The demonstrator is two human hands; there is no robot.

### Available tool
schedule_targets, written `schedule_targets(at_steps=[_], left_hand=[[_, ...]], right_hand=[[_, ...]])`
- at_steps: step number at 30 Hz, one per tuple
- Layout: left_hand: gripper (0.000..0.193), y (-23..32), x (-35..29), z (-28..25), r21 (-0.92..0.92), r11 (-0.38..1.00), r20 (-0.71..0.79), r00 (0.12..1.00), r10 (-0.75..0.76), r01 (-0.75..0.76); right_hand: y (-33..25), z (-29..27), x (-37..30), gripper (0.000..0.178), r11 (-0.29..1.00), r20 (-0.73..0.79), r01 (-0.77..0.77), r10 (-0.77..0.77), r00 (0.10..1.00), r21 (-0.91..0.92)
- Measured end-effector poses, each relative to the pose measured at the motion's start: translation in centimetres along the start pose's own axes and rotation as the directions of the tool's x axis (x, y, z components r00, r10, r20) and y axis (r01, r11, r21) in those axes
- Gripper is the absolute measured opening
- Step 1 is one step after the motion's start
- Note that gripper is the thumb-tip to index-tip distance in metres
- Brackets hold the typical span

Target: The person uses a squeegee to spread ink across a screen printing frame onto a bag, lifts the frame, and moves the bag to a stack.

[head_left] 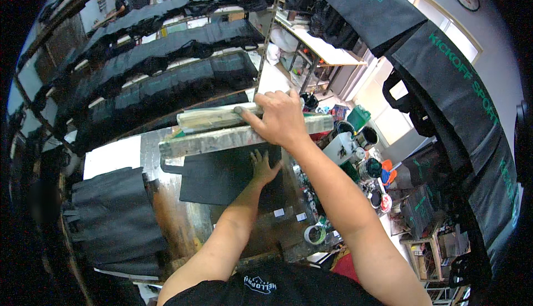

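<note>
My right hand point(280, 118) is closed round the upper bar of a paint-stained wooden screen-printing frame point(222, 141). The frame stands raised and is seen nearly edge-on, above the far part of a black fabric bag point(205, 178) on the worktable. A pale wooden bar point(214, 118) runs along its top under my thumb; whether it is a separate squeegee I cannot make out. Below the frame, my left hand point(265, 168) lies on the bag with its fingers spread, holding nothing. The frame hides the bag's far edge.
A stack of black bags point(111, 217) lies at the table's left. Paint cans point(369, 168), a green container point(360, 116) and a tape roll point(315, 234) crowd the right side. Racks of black bags point(183, 84) stand beyond; printed black bags point(444, 67) hang at right. Another person point(119, 3) is far left.
</note>
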State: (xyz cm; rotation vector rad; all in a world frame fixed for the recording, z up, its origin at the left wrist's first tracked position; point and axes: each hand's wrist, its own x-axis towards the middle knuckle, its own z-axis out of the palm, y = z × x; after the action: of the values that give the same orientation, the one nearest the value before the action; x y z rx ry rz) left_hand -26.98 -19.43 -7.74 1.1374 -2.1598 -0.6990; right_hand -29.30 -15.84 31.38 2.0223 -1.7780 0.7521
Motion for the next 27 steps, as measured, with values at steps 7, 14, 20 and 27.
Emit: schedule_targets(at_steps=[7,14,20,27], left_hand=[[0.083,0.4,-11.3,-10.4,0.15,0.954,0.474,0.866,0.161,-0.26],[0.115,-2.5,-17.4,-13.3,0.298,0.895,0.566,0.816,0.114,-0.332],[0.129,1.7,-18.6,-8.2,0.324,0.901,0.468,0.876,0.113,-0.289],[0.13,4.1,-21.8,-6.7,0.288,0.926,0.428,0.898,0.102,-0.243]], right_hand=[[4.3,1.5,-2.6,0.053,0.998,-0.053,-0.02,0.016,0.998,-0.066],[2.9,2.3,0.4,0.067,0.994,-0.101,0.048,-0.058,0.993,-0.102],[3.2,1.7,-0.3,0.058,0.989,-0.044,0.01,-0.017,0.999,-0.145],[3.2,1.9,-0.2,0.061,0.993,-0.067,0.017,-0.026,0.997,-0.12]])
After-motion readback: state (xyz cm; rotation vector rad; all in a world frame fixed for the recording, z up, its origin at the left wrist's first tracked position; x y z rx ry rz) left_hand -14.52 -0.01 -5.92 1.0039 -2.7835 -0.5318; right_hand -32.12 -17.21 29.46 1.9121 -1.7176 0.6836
